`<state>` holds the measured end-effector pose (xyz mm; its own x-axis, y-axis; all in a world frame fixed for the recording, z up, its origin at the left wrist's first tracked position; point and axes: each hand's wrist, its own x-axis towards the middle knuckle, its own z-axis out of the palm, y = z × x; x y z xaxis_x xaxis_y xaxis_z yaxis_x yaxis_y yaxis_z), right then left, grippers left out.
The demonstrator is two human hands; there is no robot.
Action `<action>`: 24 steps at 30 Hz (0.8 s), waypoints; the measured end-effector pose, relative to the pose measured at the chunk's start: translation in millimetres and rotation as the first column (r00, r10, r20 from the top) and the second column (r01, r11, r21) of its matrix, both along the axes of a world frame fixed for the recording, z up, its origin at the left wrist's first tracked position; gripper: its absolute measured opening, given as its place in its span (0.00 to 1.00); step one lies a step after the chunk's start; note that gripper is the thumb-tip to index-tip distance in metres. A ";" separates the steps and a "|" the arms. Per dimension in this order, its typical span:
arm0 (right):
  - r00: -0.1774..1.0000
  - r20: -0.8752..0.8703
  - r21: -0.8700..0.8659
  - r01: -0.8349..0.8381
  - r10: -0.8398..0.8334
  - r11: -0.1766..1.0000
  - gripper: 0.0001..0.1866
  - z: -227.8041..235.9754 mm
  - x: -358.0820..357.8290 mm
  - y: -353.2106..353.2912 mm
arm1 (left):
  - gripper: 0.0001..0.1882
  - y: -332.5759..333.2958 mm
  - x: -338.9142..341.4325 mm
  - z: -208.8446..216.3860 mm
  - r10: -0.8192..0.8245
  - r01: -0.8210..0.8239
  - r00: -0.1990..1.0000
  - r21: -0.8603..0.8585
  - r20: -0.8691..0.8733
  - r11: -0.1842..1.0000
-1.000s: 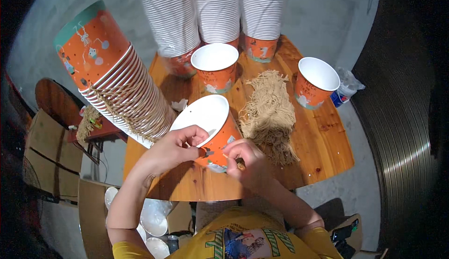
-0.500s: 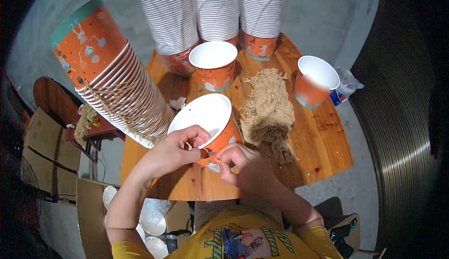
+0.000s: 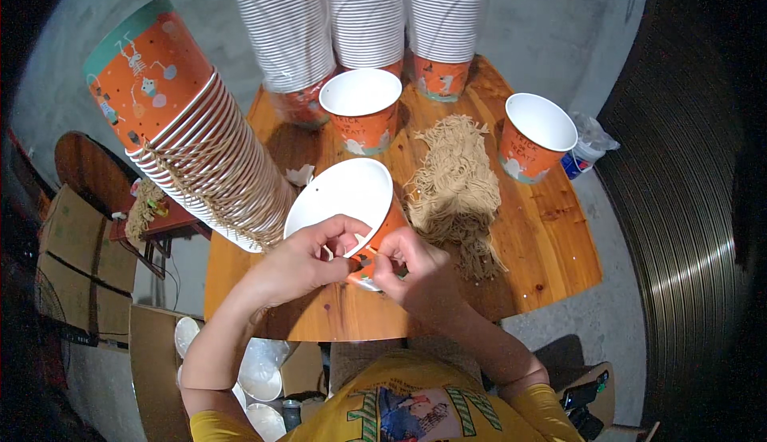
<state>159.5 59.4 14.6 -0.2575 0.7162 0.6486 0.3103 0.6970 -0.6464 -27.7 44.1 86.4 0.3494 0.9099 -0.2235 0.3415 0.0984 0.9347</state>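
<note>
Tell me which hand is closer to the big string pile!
Right. The right hand is just left of the lower end of the string pile; the left hand is farther left, at the tilted cup's rim.

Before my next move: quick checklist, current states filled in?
1. Left grip on the near rim of the front cup: ok.
2. Right grip at that cup's outer side: ok.
3. Front cup upright: not ok, tilted.
4. What the right fingertips pinch: cannot tell, too small.
5. Tan cord bundle on the table: ok.
6. Right-hand spare cup upright: ok.
</note>
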 end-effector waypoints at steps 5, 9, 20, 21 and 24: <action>1.000 -0.008 0.000 0.022 -0.022 1.000 0.08 -0.4 -0.2 1.4 | 0.23 0.4 1.8 -4.4 -0.014 0.014 0.999 -0.008 0.031 1.000; 1.000 -0.002 -0.001 0.026 -0.026 1.000 0.08 -0.9 -0.4 1.5 | 0.22 0.2 2.6 -4.4 -0.023 0.023 0.999 -0.009 0.029 1.000; 0.996 0.045 -0.021 0.075 -0.074 0.997 0.08 -9.5 4.1 1.9 | 0.10 5.7 13.3 -5.2 -0.025 0.053 0.983 -0.156 0.180 0.986; 0.996 0.044 -0.021 0.075 -0.074 0.997 0.08 -9.6 4.9 0.5 | 0.10 5.9 13.5 -10.2 -0.025 0.054 0.983 -0.156 0.180 0.986; 0.996 0.049 -0.054 0.071 -0.068 0.996 0.09 -9.3 6.6 -2.3 | 0.07 10.0 13.3 -28.9 -0.059 0.065 0.987 -0.035 0.148 0.997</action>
<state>166.1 57.1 5.3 -0.2353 0.7683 0.5953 0.3881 0.6358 -0.6672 -14.4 54.1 57.5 0.4366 0.8769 -0.2012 0.2073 0.1195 0.9709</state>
